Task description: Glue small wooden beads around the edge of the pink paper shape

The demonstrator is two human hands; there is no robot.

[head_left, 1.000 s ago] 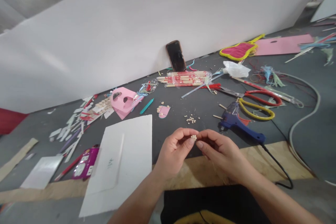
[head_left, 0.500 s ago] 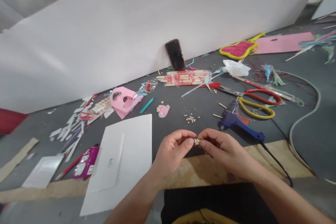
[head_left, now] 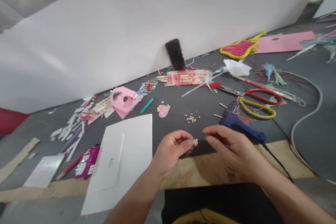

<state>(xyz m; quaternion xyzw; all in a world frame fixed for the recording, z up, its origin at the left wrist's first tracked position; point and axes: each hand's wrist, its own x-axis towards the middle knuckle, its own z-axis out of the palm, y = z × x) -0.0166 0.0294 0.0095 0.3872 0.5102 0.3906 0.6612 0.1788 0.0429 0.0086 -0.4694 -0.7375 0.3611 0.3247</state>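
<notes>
Between the thumb and forefinger of my left hand [head_left: 174, 150] is a small cluster of cream-coloured beads [head_left: 195, 142], shaped like a tiny flower. My right hand [head_left: 232, 147] is apart from it, just to the right, with thumb and fingers parted and nothing visible in them. Beyond my hands lies a loose scatter of small cream beads [head_left: 191, 119]. To its left is a small pink heart-shaped piece [head_left: 164, 110] with more bead clusters on and beside it. A blue glue gun [head_left: 238, 122] rests close behind my right hand.
Red and yellow-handled scissors [head_left: 257, 106] lie beyond the glue gun, whose cord runs right. White board [head_left: 131, 154] lies left of my hands, near a purple packet [head_left: 86, 162]. A phone [head_left: 175, 55] leans on the wall behind bundled sticks [head_left: 186, 77]. A teal pen-like stick [head_left: 146, 105] lies mid-table.
My right hand has let go of the bead cluster and moved a little to the right, its fingers opening. My left hand keeps the cluster, which is turned slightly.
</notes>
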